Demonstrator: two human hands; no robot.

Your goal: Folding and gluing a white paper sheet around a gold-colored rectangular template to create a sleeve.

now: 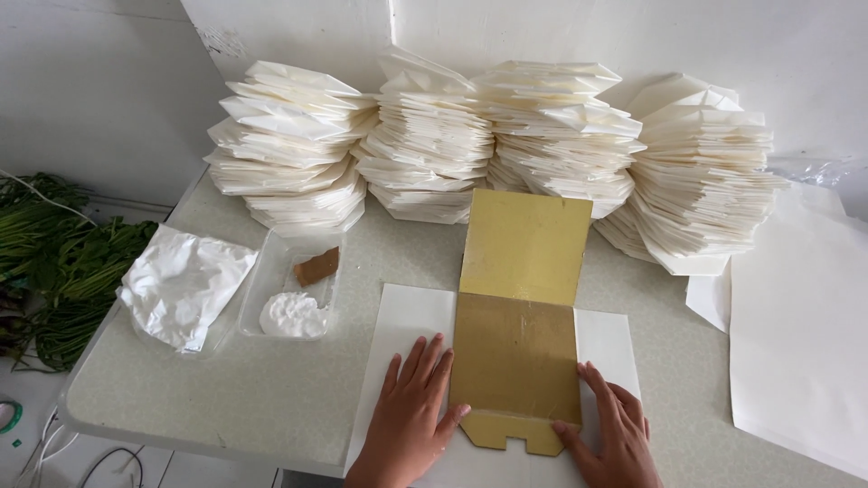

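Greens [54, 271] sit far left, off the table edge, well apart from the work and not in play. Crumpled white bag [181, 285] lies next on the grey table [271, 398], near its left rim. Clear plastic tray [291, 287] is just beside the bag, holding a brown block [316, 267] and a dab of white paste [291, 316]; my read is that it's parked on the left, near that hand, for easy dipping.

Left hand [411, 411] is flat, palm down, fingers spread wide and gripping nothing. It presses on the white sheet [407, 316] with the thumb tip touching the left edge of the gold card template [517, 352]. Looks like it pins sheet and card so neither slides.

Gold card sits centred on the sheet, upper flap [524, 244] hinged up and back toward the stacks, notched tab [511, 434] at the near edge between both thumbs.

Right hand [615, 429] mirrors the left: open, flat, fingers extended along the card's right edge, thumb at the lower right corner. Nothing grasped. Symmetric hold probably squares the card against the sheet.

Four stacks of folded white paper pieces [488, 136] line the back wall, leaning on each other, kept out of the work zone. Loose white sheets [796, 325] lie far right, overhanging the table edge.
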